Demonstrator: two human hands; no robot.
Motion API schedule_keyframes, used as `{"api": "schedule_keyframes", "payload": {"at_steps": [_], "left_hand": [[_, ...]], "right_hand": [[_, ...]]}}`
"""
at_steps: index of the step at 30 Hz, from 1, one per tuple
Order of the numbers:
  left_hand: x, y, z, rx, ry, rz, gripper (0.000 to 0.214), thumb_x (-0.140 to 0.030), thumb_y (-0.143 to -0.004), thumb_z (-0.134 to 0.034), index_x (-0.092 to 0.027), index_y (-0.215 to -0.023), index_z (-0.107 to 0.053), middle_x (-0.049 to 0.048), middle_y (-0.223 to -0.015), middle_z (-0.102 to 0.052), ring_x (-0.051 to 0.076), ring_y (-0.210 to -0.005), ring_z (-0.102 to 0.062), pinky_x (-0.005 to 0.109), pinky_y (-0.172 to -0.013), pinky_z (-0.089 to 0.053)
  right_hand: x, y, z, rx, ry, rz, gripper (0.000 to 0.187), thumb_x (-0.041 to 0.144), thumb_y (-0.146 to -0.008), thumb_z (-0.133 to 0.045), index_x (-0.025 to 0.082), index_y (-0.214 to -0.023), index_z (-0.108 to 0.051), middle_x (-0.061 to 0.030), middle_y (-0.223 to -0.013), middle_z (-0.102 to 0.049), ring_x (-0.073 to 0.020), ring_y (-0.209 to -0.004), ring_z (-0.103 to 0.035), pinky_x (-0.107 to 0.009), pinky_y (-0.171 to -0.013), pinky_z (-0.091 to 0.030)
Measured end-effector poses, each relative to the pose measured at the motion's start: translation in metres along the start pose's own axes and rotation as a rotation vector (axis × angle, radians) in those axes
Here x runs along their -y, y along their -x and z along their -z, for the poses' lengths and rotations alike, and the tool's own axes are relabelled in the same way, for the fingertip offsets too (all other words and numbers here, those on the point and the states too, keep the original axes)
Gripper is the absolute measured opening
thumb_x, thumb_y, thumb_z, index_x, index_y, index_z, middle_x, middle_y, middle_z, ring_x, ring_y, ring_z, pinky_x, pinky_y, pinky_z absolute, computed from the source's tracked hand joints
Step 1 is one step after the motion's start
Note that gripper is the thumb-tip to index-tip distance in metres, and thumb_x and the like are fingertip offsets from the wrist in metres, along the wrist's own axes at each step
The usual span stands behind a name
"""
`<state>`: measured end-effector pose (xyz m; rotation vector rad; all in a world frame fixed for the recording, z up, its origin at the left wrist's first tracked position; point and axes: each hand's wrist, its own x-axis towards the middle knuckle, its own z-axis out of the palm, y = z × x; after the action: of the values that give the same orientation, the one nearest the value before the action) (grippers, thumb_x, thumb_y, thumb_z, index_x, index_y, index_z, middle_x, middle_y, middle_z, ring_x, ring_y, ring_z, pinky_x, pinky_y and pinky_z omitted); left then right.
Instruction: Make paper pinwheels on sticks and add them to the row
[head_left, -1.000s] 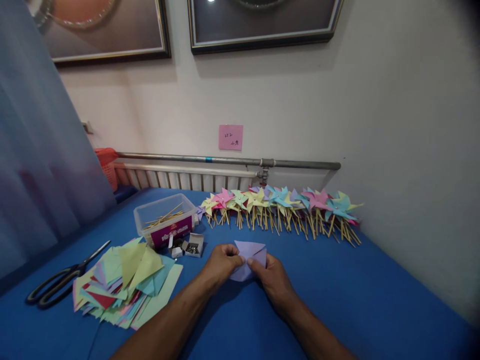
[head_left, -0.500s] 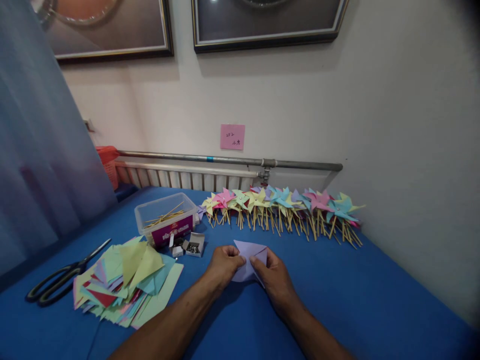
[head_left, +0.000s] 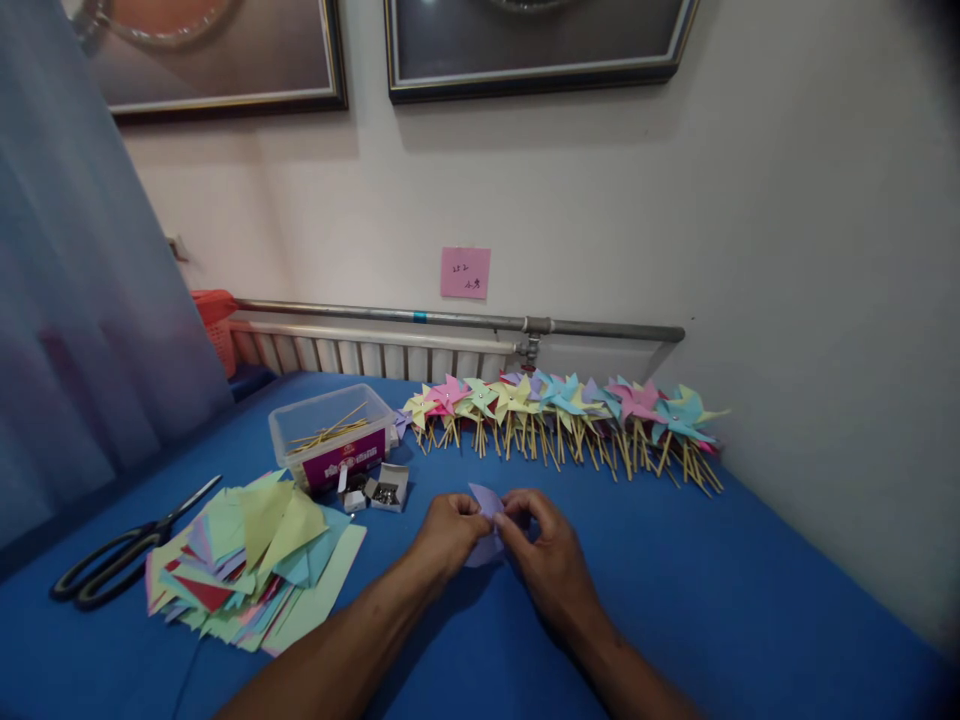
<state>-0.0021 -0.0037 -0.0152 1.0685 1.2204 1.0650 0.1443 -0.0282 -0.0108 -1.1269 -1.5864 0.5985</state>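
A piece of purple paper (head_left: 486, 500) is held between my two hands above the blue table. My left hand (head_left: 450, 530) pinches its left side between thumb and fingers. From the right, my right hand (head_left: 541, 535) grips the paper's other edge, thumb and fingertips close to the middle. The paper is bent inward, and part of it is hidden behind my fingers. Left of my hands stand small open boxes of metal fasteners (head_left: 388, 492). Behind them is a clear plastic tub (head_left: 330, 440) with thin wooden sticks (head_left: 334, 432) inside.
A heap of coloured paper pieces (head_left: 247, 560) lies at the left, beside black-handled scissors (head_left: 135, 550). Finished pinwheels on sticks (head_left: 562, 410) form a long row at the back. Behind the table (head_left: 675, 620) run a metal pipe (head_left: 465, 320) and a radiator (head_left: 375, 355).
My right hand has drawn the purple paper's right side inward to the middle, so less of the sheet shows. My left hand has hardly moved.
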Motion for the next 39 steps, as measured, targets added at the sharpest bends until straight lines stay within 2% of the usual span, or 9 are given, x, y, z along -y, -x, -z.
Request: {"api": "schedule_keyframes", "payload": {"at_steps": [3,6,9,14,20,26,34,39], "left_hand": [[-0.008,0.002,0.002,0.010,0.021,0.025,0.024,-0.015,-0.058,-0.071,-0.018,-0.053,-0.049,-0.0067,-0.042,-0.045,0.005,-0.039,-0.034,0.020,-0.041,-0.023],[-0.011,0.003,0.003,0.011,0.030,0.054,0.021,-0.014,-0.058,-0.071,-0.018,-0.056,-0.051,-0.0062,-0.043,-0.046,0.005,-0.038,-0.035,0.020,-0.041,-0.023],[-0.012,0.003,0.004,0.032,0.012,0.049,0.021,-0.015,-0.058,-0.072,-0.017,-0.057,-0.051,-0.0068,-0.042,-0.046,0.005,-0.039,-0.034,0.020,-0.041,-0.023],[-0.010,0.002,0.004,0.046,-0.014,0.036,0.017,-0.012,-0.059,-0.067,-0.017,-0.057,-0.052,-0.0070,-0.042,-0.045,0.005,-0.039,-0.034,0.020,-0.042,-0.022],[-0.006,0.000,0.003,0.033,-0.048,0.019,0.015,-0.009,-0.060,-0.063,-0.017,-0.057,-0.051,-0.0074,-0.043,-0.045,0.006,-0.040,-0.033,0.021,-0.043,-0.021],[-0.005,-0.001,0.003,0.058,-0.063,0.017,0.018,-0.008,-0.061,-0.064,-0.017,-0.056,-0.050,-0.0069,-0.045,-0.046,0.006,-0.041,-0.035,0.021,-0.044,-0.022],[-0.007,0.000,0.004,0.071,-0.061,0.021,0.019,-0.011,-0.062,-0.069,-0.017,-0.056,-0.052,-0.0072,-0.043,-0.046,0.006,-0.040,-0.034,0.022,-0.044,-0.021],[-0.008,0.001,0.003,0.060,-0.062,0.015,0.015,-0.010,-0.061,-0.064,-0.018,-0.056,-0.052,-0.0079,-0.042,-0.044,0.006,-0.040,-0.032,0.023,-0.044,-0.020]], "right_hand": [[0.006,-0.001,0.004,0.077,-0.014,0.033,0.019,0.040,-0.092,-0.059,0.025,-0.087,-0.069,-0.0051,-0.099,-0.071,-0.0234,-0.095,-0.063,-0.032,-0.087,-0.044],[0.007,-0.003,0.006,0.121,-0.026,-0.010,0.027,0.042,-0.095,-0.052,0.024,-0.089,-0.070,-0.0045,-0.092,-0.072,-0.0224,-0.088,-0.063,-0.032,-0.082,-0.045],[0.003,-0.004,0.006,0.142,-0.028,-0.064,0.023,0.041,-0.091,-0.057,0.022,-0.084,-0.067,-0.0026,-0.084,-0.069,-0.0210,-0.081,-0.062,-0.030,-0.077,-0.045],[-0.006,-0.007,0.004,0.138,-0.052,-0.133,0.016,0.037,-0.084,-0.061,0.021,-0.081,-0.060,-0.0023,-0.084,-0.067,-0.0202,-0.080,-0.060,-0.031,-0.076,-0.046],[-0.012,-0.012,0.004,0.140,-0.113,-0.119,0.018,0.028,-0.078,-0.064,0.022,-0.094,-0.063,-0.0040,-0.093,-0.069,-0.0220,-0.090,-0.063,-0.035,-0.085,-0.048],[-0.002,-0.008,0.009,0.231,-0.164,-0.129,0.032,0.035,-0.087,-0.059,0.023,-0.117,-0.063,-0.0062,-0.103,-0.071,-0.0229,-0.093,-0.066,-0.034,-0.081,-0.050],[0.002,-0.008,0.013,0.261,-0.020,-0.045,0.026,0.035,-0.091,-0.054,0.022,-0.107,-0.071,-0.0059,-0.102,-0.073,-0.0236,-0.094,-0.066,-0.035,-0.086,-0.048],[-0.001,-0.009,0.013,0.275,0.027,-0.014,0.021,0.027,-0.088,-0.054,0.022,-0.099,-0.071,-0.0047,-0.097,-0.073,-0.0221,-0.091,-0.066,-0.033,-0.084,-0.047]]}}
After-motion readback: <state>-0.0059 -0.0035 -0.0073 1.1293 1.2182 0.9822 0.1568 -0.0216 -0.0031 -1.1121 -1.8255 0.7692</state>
